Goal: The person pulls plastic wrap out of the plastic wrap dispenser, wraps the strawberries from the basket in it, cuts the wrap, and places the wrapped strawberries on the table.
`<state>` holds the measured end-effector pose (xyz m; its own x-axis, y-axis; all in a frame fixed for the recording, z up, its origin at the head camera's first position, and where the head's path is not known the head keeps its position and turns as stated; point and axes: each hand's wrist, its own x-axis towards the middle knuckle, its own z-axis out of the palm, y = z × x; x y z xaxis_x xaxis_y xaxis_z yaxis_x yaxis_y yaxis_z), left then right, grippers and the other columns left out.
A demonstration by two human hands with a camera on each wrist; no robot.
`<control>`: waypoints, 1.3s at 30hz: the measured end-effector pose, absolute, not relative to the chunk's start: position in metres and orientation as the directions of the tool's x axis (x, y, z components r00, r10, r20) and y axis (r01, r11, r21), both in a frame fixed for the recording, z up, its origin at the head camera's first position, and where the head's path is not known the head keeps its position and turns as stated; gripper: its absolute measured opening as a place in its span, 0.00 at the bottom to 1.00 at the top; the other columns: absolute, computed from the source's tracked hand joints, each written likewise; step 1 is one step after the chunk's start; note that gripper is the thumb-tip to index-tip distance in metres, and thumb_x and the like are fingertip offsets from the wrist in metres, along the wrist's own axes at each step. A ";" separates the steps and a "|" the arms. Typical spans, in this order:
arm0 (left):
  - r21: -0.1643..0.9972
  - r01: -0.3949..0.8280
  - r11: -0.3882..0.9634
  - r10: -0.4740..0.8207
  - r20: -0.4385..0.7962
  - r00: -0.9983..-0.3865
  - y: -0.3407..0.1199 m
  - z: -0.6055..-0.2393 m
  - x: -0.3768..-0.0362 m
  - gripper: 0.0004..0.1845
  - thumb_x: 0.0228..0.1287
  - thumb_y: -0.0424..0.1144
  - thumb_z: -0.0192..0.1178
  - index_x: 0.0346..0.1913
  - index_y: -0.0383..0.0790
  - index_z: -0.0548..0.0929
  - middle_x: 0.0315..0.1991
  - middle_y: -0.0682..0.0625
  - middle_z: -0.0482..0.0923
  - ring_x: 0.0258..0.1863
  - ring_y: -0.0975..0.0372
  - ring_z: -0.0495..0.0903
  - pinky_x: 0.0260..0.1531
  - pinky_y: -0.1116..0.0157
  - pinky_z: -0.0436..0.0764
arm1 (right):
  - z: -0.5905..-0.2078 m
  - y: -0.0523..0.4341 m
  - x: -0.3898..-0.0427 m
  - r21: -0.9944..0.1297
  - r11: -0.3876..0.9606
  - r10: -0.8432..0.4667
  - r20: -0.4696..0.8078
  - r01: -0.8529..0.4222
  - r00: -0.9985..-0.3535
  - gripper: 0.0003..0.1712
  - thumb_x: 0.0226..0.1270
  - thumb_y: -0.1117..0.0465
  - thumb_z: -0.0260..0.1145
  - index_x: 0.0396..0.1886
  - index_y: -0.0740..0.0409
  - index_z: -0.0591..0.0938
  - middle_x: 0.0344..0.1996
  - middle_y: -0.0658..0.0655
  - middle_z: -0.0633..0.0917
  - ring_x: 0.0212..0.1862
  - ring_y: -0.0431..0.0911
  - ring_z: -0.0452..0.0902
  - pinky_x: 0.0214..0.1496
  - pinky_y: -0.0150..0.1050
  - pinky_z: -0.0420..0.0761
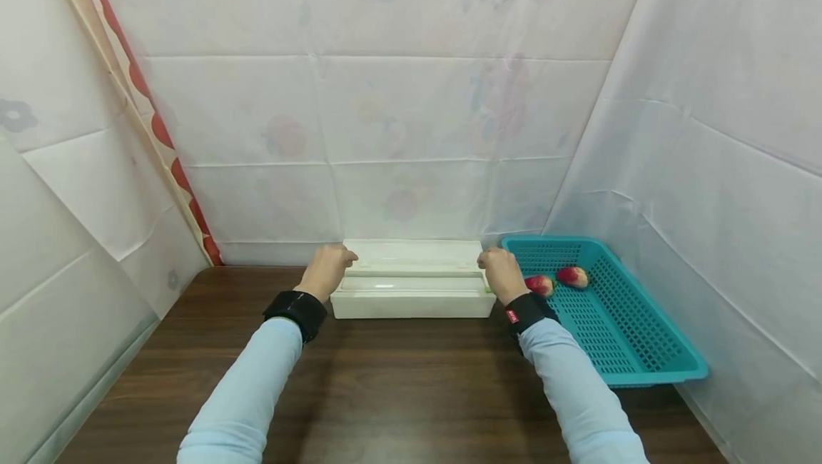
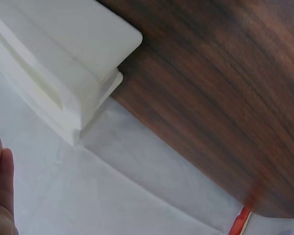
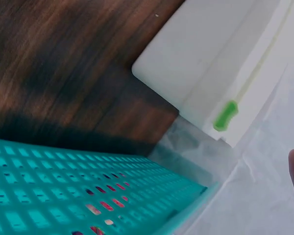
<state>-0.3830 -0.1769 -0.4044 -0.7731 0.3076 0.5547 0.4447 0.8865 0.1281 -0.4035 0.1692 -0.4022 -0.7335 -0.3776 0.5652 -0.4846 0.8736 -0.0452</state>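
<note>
The long white box [image 1: 414, 285] sits at the far edge of the wooden table [image 1: 398, 392] against the backdrop, its left end under the left hand [image 1: 329, 268] and its right end under the right hand [image 1: 501, 273] (whether the fingers clamp it I cannot tell), with a teal basket [image 1: 632, 350] holding two red fruits [image 1: 556, 280] just beside it.

White box [image 2: 63, 63] corner on wooden table [image 2: 225, 98]; fingers [image 2: 2, 181] apart from it.

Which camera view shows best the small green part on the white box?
The right wrist view: the green part appears large and clear at the end of the white box. The head view shows it only as a tiny green spot beside the right hand. The left wrist view does not show it.
</note>
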 end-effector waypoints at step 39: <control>0.177 0.468 0.866 0.241 0.673 -0.700 -0.173 -0.324 -0.372 0.08 0.54 0.28 0.61 0.37 0.34 0.85 0.34 0.42 0.84 0.33 0.52 0.83 0.34 0.57 0.80 | -0.328 0.179 -0.393 0.009 0.859 -0.393 0.654 -0.513 -0.647 0.08 0.57 0.73 0.61 0.32 0.65 0.85 0.27 0.62 0.82 0.32 0.54 0.79 0.36 0.44 0.80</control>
